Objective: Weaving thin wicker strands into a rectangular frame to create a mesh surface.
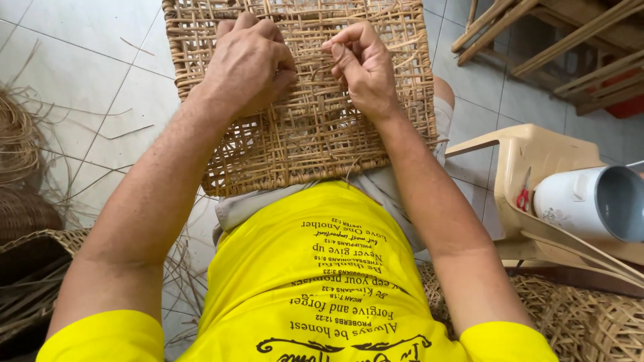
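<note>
White floor tiles (pixel 100 100) are showing around my lap, where I am resting a woven rattan panel (pixel 315 134) across my knees. I am curling my left hand (pixel 248 64) into a loose fist, knuckles pressing on the panel's upper middle. I am pinching a thin rattan strand (pixel 327 67) between thumb and forefinger of my right hand (pixel 362 67), just beside the left. Loose strips (pixel 20 141) are lying at the floor's left edge, and a white mug (pixel 590 201) is sitting on a beige plastic stool (pixel 530 154) to my right.
</note>
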